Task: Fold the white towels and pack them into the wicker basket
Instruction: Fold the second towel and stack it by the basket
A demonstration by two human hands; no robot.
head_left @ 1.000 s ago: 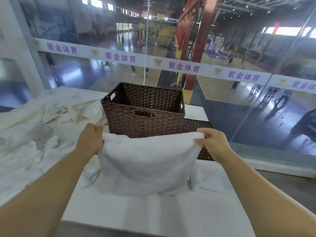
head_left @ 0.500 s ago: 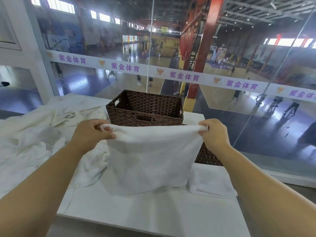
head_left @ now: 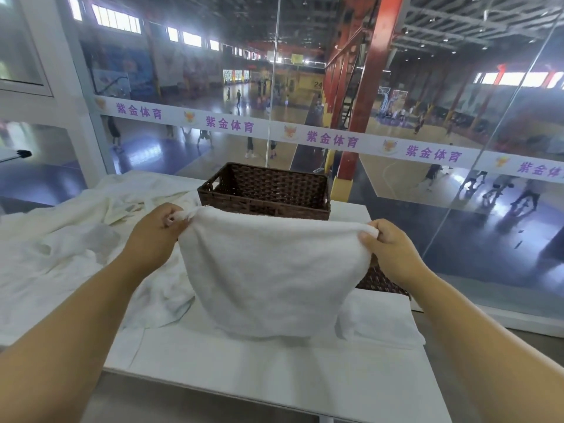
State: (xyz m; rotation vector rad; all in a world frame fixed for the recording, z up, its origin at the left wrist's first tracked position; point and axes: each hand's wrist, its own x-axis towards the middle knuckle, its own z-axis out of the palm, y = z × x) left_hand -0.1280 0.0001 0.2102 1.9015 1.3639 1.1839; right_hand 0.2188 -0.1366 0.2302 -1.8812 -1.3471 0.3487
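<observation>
1. I am holding a white towel [head_left: 268,270] up in front of me, its top edge stretched between my two hands and the rest hanging down in a doubled sheet.
2. My left hand [head_left: 152,239] is pinching the towel's upper left corner, with the fingers curled round the bunched cloth.
3. My right hand [head_left: 393,251] is gripping the upper right corner, thumb on the near side and fingers folded behind the fabric.
4. The towel's lower edge is brushing the white table [head_left: 274,377], or hanging just above it; I cannot tell which.
5. The wicker basket [head_left: 268,190] is standing on the table directly behind the towel, dark brown and open at the top, with its near wall partly hidden by the cloth.
6. A heap of crumpled white towels [head_left: 61,239] is lying to my left on the table.
7. A flat folded towel [head_left: 381,325] is resting just beside the hanging one, under my right forearm.
</observation>
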